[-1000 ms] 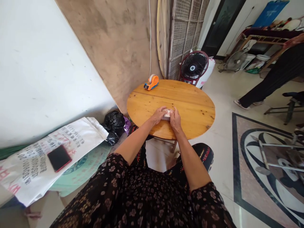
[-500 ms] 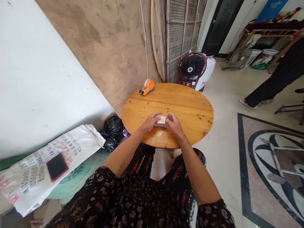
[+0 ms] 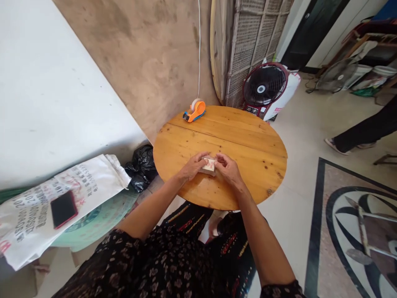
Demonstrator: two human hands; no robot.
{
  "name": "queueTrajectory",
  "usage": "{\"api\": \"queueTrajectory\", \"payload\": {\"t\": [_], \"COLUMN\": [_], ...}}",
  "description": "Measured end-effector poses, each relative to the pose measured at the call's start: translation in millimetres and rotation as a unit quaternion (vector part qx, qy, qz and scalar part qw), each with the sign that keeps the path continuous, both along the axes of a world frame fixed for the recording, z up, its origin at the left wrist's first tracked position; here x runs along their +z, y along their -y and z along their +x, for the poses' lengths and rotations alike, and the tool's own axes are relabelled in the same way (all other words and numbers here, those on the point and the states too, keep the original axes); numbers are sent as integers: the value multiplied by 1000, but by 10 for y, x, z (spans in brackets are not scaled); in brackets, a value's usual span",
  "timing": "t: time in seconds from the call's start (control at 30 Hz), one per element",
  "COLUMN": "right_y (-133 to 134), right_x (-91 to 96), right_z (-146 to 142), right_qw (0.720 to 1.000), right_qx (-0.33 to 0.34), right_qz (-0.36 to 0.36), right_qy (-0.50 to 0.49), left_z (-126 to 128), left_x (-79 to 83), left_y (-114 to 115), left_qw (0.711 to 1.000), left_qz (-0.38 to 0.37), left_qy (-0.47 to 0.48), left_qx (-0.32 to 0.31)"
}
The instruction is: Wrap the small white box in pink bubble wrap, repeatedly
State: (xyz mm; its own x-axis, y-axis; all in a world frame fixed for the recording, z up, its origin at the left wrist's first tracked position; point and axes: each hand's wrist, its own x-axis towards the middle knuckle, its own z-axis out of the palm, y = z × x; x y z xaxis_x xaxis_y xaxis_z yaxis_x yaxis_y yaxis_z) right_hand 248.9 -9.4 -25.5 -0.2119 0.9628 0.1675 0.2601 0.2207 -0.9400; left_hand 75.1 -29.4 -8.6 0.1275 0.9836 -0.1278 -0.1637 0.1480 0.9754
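Well to the left of the round wooden table (image 3: 248,132), a white printed sack (image 3: 102,171) lies over a pale green one (image 3: 102,215), with a dark phone (image 3: 63,209) in a red case on top of it. Closer to the table, just beside its left edge, sits a knotted black plastic bag (image 3: 143,163). A brown board (image 3: 139,54) stands behind the table's left side.

Over the near half of the table, the left hand (image 3: 192,167) holds the left end of a small box (image 3: 209,165), its thumb on the top face and its fingers curled round the far side. The tape dispenser (image 3: 197,111), orange and blue, stands at the table's far left edge. The small box is above the table's near middle, pale on top with reddish print; whether it touches the wood I cannot tell. At its right end the right hand (image 3: 228,169) grips with bent fingers, the thumb on the box.

Behind the table lean a woven panel (image 3: 246,54) and, further right, a dark red fan (image 3: 263,85). Well right of the table, another person's dark trouser leg (image 3: 366,128) shows.
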Motion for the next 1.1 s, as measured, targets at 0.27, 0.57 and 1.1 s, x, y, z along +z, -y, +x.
{"api": "queueTrajectory", "payload": {"t": [0.27,0.57,1.1], "right_y": [-163,-371,-333], "right_x": [170,175,626], "right_z": [-69,-186,-247], "right_qw": [998,992,954], "right_qx": [18,-15,110], "right_qz": [-2,16,116], "right_qy": [54,122,254], "left_z": [4,-37,-62], "left_x": [31,56,-149], "left_y": [5,-128,-93], "left_qw": [994,988,984], "left_qz": [25,47,121], "left_qy": [-107,-143,-127], "left_qx": [1,-17,6]}}
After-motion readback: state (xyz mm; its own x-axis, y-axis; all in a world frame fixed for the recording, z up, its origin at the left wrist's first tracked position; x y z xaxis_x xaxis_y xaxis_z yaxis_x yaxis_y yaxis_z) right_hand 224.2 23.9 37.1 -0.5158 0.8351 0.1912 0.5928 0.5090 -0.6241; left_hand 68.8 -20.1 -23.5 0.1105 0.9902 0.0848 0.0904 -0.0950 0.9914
